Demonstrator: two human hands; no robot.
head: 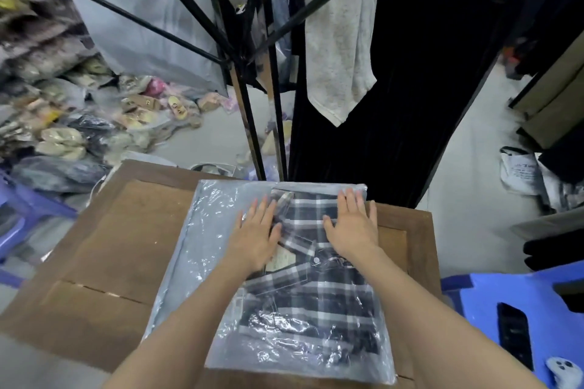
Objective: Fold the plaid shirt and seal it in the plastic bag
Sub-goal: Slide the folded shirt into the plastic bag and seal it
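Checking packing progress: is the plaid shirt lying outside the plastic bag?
No, the plaid shirt lies inside the plastic bag, under the flat left hand and right hand.

The shirt (316, 287) lies inside the plastic bag (202, 246), which rests on the counter (110, 246) toward its right side. The left grip (256, 237) and right grip (354, 227) lie flat, side by side but apart, on the bag's far half. Behind the counter stands a rack (252, 123) with a towel (341, 50) and a long garment (410, 88) hanging on it. A heap of packaged goods (63, 110) covers the floor to the far left, and a stool (493, 300) beside the counter's right edge carries a phone (515, 335) with a controller (564, 371) in front of it.
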